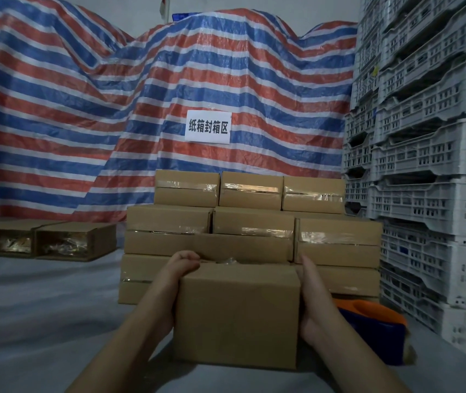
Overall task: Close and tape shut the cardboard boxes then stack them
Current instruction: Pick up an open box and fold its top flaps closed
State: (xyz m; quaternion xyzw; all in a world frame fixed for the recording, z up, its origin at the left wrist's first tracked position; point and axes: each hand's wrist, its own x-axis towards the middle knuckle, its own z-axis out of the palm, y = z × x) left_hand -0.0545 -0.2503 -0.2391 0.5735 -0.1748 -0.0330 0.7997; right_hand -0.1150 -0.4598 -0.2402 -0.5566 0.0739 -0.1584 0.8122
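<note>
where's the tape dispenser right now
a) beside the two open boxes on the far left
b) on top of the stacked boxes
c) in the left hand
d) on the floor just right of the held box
d: the blue and orange tape dispenser lies on the floor behind the right hand, while both the right hand and the left hand press the sides of the held box.

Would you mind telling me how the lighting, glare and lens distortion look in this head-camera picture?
Head view: dim, flat, bluish light with soft shadows; glare streaks on the clear tape of the stacked boxes; wide-angle bending tilts the white crates inward at the right edge; the held box and both hands, left hand and right hand, look slightly soft; the paper sign stays legible.
</note>
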